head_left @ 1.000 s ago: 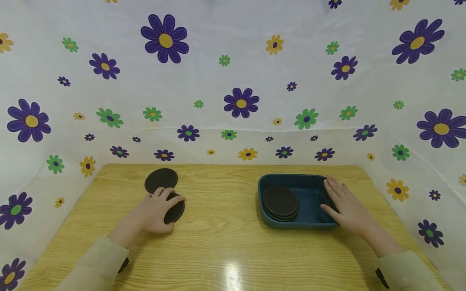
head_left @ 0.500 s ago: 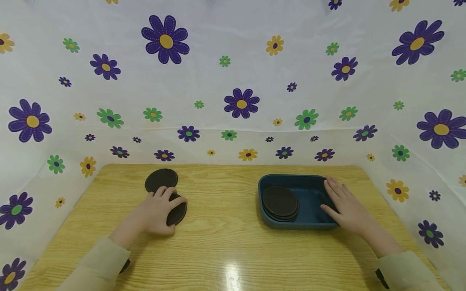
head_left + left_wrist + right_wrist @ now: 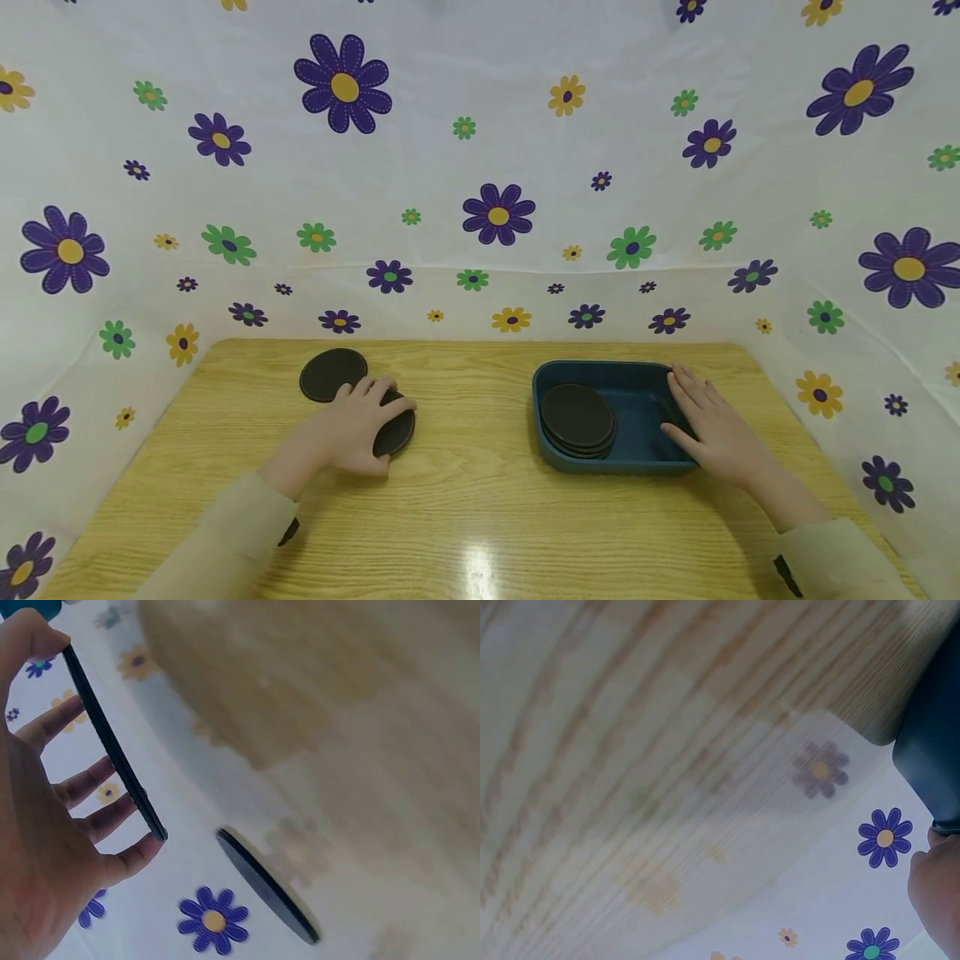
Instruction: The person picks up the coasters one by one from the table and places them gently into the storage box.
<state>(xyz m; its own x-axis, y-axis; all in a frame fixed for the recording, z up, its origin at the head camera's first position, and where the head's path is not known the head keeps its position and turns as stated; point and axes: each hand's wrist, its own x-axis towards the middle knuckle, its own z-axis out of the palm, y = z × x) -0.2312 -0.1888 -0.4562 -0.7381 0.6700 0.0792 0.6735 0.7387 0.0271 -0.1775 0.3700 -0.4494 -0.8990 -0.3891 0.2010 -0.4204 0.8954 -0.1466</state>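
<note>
My left hand (image 3: 352, 429) grips a round black coaster (image 3: 396, 432) by its edge, just above the table. In the left wrist view the thumb is at one end of that coaster's rim and the fingertips lie along its underside and far end. Behind the hand, a second black coaster (image 3: 332, 373) lies flat on the table. At the right stands a dark blue rectangular tub (image 3: 615, 467) with a small stack of black coasters (image 3: 576, 414) at its left end. My right hand (image 3: 716, 433) rests on the tub's right rim, fingers straight; the right wrist view catches only part of it.
The wood-grain table (image 3: 465, 500) runs between the loose coaster and the tub. A white cloth (image 3: 420, 167) printed with flowers hangs behind it and along both sides. The tub's right part shows its bare floor.
My left hand has moved to the right with the coaster, uncovering more of the one behind it. The right hand and the tub have stayed in place.
</note>
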